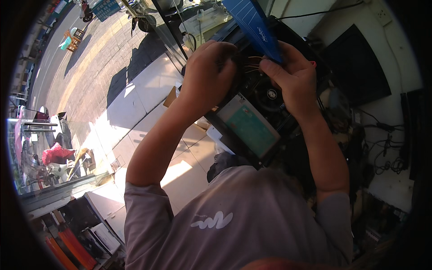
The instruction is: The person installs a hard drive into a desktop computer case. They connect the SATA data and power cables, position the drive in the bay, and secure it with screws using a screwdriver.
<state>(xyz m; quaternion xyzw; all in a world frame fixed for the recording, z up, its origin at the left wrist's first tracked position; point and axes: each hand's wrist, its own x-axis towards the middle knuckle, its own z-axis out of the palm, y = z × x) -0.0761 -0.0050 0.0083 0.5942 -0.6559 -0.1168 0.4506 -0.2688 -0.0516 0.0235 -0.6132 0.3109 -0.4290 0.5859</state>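
Over an open PC case (265, 157), two bare hands worked close together, with thin wires (254, 64) running across the gap between them. The left hand (211, 67) was at the case's upper left, its fingers bent in toward the thumb; the tips lay in dark shadow, so I could not tell what they had hold of. The right hand (294, 76) stood opposite, its thumb pointing left toward the wires and its fingers curled behind a blue panel (256, 29). Thumb and fingers were partly spread, and I could not tell whether they pinched the wires, the panel or both. That panel, marked with white lines, slanted down from the upper edge of the view and ended at the right hand.

Below the wires, inside the case, sat a dark fan (271, 94) with a pale round centre. Nearer the person's grey shirt (270, 220) lay a box (252, 128) with a green face. To the right were a dark screen (360, 67) and tangled cables (389, 153). To the left, sunlight fell on pale floor tiles (144, 96), and a stool (70, 42) stood farther off, outdoors.
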